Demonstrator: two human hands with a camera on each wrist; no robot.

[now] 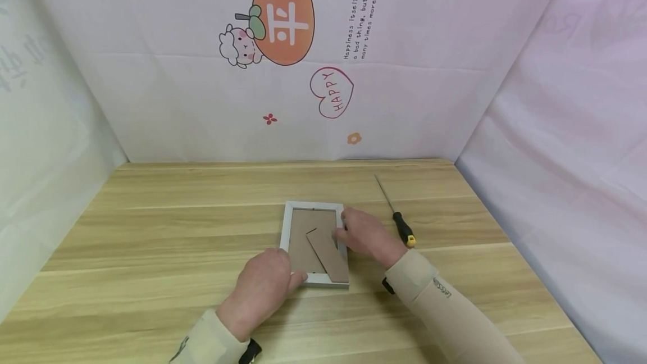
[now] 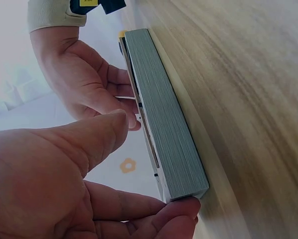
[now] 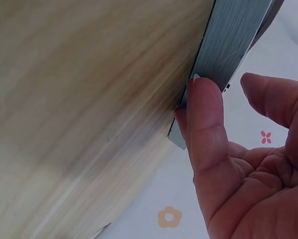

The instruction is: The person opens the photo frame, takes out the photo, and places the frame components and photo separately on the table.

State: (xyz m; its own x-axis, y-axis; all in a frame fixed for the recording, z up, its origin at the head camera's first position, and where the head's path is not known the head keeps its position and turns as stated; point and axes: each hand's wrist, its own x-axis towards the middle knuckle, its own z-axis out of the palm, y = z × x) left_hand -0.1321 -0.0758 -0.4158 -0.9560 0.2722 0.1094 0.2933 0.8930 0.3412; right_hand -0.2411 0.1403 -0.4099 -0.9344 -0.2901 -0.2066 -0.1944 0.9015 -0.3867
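A silver-grey picture frame (image 1: pixel 286 229) lies back up on the wooden table, its brown backing board (image 1: pixel 303 221) and slanting stand leg (image 1: pixel 328 257) showing. At its near left corner my left hand (image 1: pixel 265 280) holds on, the thumb along the near edge. In the left wrist view, the fingertips (image 2: pixel 181 209) of that hand bend against the corner, and the thumb is over the back. My right hand (image 1: pixel 369 235) is at the right side of the frame. The right wrist view has its fingertips (image 3: pixel 206 92) against the side of the frame (image 3: pixel 228 45), thumb held apart.
A screwdriver (image 1: pixel 403 229) with a black and yellow handle lies right of the frame, its shaft pointing away. White printed cloth (image 1: pixel 202 105) walls off the back and both sides of the wooden table (image 1: pixel 167 240).
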